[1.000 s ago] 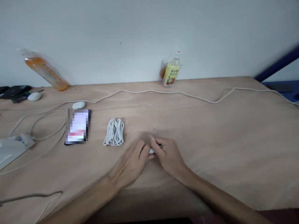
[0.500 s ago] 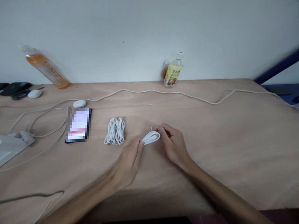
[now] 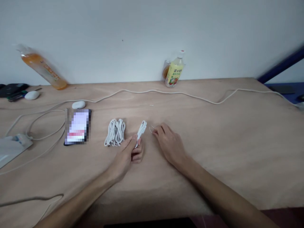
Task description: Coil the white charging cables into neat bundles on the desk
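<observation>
Across the wooden table (image 3: 225,142) in the head view, two bottles lean against the wall (image 3: 213,41): an orange bottle (image 3: 45,69) at the left and a yellow-labelled bottle (image 3: 175,72) near the middle. Two rounded white cases lie on the left side, the nearer case (image 3: 78,105) just beyond one phone (image 3: 78,126) with a blurred-out screen, the farther case (image 3: 32,95) beside some dark items. One long white cord (image 3: 152,91) runs across the far part of the table, and one small white scrap (image 3: 151,105) lies on this side of it. Coiled white cables (image 3: 115,133) sit close together to the right of the phone; their exact number cannot be told. One more folded white cable (image 3: 142,127) is in the left hand (image 3: 129,150), gripped between the thumb and the curled fingers, its loops pointing up and away, just right of the coils. The right hand (image 3: 169,142) has its thumb and forefinger pressed together, pinching one thin white tie (image 3: 150,129) near the table, apart from the held cable. Both forearms reach in from the near edge and converge, the right hand palm down, the left thumb uppermost.
</observation>
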A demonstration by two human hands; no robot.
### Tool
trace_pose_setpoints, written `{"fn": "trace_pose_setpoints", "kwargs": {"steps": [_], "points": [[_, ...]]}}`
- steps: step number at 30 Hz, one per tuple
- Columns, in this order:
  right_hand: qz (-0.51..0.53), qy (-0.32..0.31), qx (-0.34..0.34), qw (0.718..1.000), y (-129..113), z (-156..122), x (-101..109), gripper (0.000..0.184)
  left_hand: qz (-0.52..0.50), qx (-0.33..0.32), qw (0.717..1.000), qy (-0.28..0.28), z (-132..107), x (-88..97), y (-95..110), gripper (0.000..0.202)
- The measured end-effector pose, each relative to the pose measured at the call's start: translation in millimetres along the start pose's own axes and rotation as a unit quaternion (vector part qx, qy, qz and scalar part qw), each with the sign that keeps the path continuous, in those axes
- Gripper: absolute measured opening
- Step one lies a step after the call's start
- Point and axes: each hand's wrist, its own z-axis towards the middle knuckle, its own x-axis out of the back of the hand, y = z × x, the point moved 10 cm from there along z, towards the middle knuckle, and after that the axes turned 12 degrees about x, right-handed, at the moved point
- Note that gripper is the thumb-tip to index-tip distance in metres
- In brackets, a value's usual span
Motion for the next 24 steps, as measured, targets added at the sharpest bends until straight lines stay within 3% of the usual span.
{"fn": "trace_pose_setpoints", "kwargs": {"steps": [2, 5, 10, 13, 16, 24], "points": [[0.022, -0.004, 0.009, 1.0, -2, 1, -2, 0.017, -0.033, 0.045, 0.998, -0.021, 0, -3.1, -7, 0.047], [0.112, 0.039, 0.002, 0.993, -2, 1, 4, 0.017, -0.065, 0.078, 0.994, -0.039, 0, -5.6, -11, 0.04], [0.313, 0.142, -0.018, 0.939, -6, -5, 26, 0.015, -0.095, 0.038, 0.995, -0.02, 0, -0.4, -2, 0.048], [0.379, 0.166, -0.017, 0.91, -14, -6, 32, 0.014, -0.079, 0.031, 0.996, -0.024, 0, -4.1, -2, 0.05], [0.407, 0.16, -0.017, 0.899, -21, -5, 31, 0.014, -0.049, 0.016, 0.998, -0.035, -1, -10.8, -3, 0.052], [0.393, 0.163, 0.0, 0.905, -27, -6, 33, 0.013, -0.053, 0.014, 0.997, -0.053, -2, -14.0, -6, 0.054]]}}
